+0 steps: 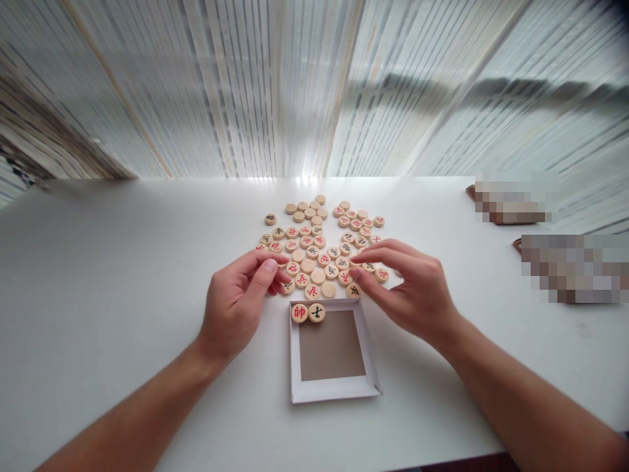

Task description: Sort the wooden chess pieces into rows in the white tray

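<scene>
Several round wooden Chinese chess pieces with red and black characters lie scattered on a white table. A shallow white box tray lies in front of them with two pieces in its far left corner, one red, one black. My left hand hovers at the near left edge of the pile, fingers curled, thumb pressed to fingertips; whether a piece is inside is hidden. My right hand reaches over the near right edge of the pile, thumb and forefinger pinching toward a piece.
Two blurred-out objects, one and another, lie at the table's far right. A striped curtain or blind hangs behind the table's far edge. The table's near edge runs along the bottom right.
</scene>
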A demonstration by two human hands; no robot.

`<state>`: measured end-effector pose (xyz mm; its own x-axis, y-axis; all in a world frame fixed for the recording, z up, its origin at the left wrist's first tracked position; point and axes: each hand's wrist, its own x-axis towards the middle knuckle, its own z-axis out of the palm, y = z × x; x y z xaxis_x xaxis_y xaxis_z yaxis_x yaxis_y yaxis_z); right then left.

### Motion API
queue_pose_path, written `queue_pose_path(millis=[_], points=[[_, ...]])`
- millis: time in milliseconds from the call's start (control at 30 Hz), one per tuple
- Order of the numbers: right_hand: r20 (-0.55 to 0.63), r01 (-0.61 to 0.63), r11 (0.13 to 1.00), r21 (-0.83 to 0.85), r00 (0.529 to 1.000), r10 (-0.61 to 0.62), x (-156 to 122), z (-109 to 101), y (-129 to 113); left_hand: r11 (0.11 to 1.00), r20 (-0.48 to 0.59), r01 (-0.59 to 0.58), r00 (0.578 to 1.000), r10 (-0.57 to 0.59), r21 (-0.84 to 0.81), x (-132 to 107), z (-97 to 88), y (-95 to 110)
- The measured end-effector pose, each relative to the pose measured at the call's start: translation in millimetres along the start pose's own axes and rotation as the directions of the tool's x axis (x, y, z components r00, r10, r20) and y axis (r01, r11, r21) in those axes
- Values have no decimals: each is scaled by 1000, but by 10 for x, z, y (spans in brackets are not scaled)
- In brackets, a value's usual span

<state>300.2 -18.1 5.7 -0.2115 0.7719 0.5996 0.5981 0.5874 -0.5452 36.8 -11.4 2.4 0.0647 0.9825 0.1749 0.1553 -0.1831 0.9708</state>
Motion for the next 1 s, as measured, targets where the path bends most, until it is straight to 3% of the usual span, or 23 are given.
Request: queue_pose_path(millis=[133, 267, 733, 1000], points=[[-126, -158, 987, 31, 979, 161, 62, -44, 189, 998, -71, -34, 997, 38, 57, 82, -88, -13], [-151, -258, 962, 95, 951, 270, 70, -21, 321, 995, -111, -38, 993, 48, 90, 146, -139, -8], [-163, -300, 949, 97, 936, 312, 63, 15, 448, 974, -22, 6, 1000, -1, 225, 129, -151, -155], [-155, -317, 944, 92, 932, 328, 55, 20, 475, 962, -26, -5, 1000, 12, 275, 134, -176, -171]])
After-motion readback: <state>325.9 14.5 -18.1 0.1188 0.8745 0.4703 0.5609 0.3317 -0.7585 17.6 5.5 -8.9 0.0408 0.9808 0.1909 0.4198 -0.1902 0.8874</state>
